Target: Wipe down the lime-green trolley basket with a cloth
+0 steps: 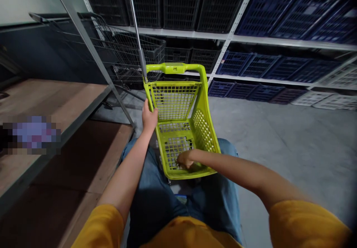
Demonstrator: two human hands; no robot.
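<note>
A lime-green plastic shopping basket cart (pixel 206 106) stands between my knees, tilted toward me so its inside shows. My left hand (pixel 150 118) grips the cart's left rim, thumb over the edge. Down inside, my right hand (pixel 185 159) is at the slotted floor near the front lip, its fingers curled. Whether anything is in those fingers is hidden. A metal pole (pixel 138 36) rises from the upper left corner, beside the green handle (pixel 174 68).
Shelving racks (pixel 230 36) hold black crates (pixel 181 6) and blue crates (pixel 267 12) ahead. A wire shopping cart (pixel 134 51) stands behind. To my left is a wooden-topped shelf (pixel 92 95) with a metal frame; a blurred-out patch lies on it. Grey floor (pixel 267 140) spreads to the right.
</note>
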